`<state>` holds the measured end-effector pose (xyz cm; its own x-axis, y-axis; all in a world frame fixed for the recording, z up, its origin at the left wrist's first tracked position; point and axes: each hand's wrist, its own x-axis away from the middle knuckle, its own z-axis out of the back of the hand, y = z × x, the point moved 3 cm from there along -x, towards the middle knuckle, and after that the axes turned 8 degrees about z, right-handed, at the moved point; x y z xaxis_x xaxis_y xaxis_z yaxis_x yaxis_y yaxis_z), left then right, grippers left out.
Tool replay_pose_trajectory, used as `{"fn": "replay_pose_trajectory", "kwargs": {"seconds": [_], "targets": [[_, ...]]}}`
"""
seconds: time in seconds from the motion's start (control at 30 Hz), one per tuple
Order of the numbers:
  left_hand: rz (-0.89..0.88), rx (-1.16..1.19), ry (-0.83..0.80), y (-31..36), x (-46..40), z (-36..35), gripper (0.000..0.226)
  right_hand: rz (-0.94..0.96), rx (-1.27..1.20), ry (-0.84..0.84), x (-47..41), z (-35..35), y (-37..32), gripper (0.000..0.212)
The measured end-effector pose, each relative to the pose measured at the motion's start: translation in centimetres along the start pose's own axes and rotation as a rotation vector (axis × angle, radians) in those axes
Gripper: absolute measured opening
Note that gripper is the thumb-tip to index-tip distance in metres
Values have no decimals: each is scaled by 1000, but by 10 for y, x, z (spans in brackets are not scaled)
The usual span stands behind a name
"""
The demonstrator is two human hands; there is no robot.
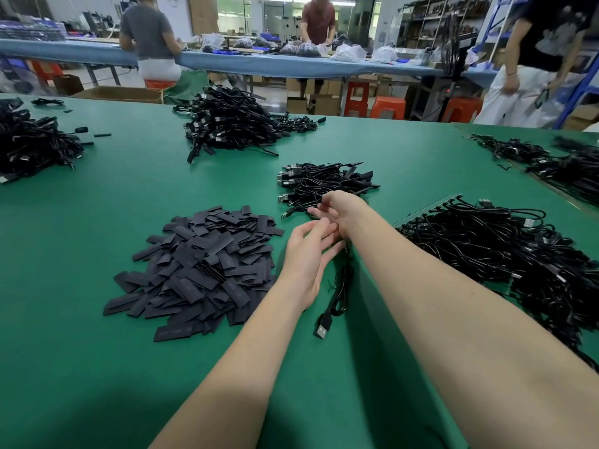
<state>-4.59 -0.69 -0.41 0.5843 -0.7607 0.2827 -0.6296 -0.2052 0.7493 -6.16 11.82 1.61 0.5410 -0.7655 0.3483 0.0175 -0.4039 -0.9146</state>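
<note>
Across the green table [97,367], seen from the head camera, a heap of flat black sleeves [194,264] lies just left of the hands. A small stack of bundled cables [324,184] sits just beyond them, and a large tangle of loose cables [502,254] lies to the right, its near edge behind the right forearm. The right hand [343,212], fingers curled, holds a black cable [341,293] that hangs down to the table, with its USB plug [324,328] lying between the forearms. The left hand [308,257] is loosely spread beside it; whether it touches the cable is unclear.
</note>
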Motion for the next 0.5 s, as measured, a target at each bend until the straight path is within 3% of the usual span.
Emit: {"fn": "replay_pose_trajectory", "kwargs": {"seconds": [0.17,0.33,0.5], "targets": [[10,24,10,1,0,1,23,-24,-235,-61,1,6,-5,9],[10,-7,9,-1,0,2,20,116,-457,-65,-3,5,-8,6],[8,-8,10,0,0,1,21,92,-480,-116,-8,-1,-12,11]]}}
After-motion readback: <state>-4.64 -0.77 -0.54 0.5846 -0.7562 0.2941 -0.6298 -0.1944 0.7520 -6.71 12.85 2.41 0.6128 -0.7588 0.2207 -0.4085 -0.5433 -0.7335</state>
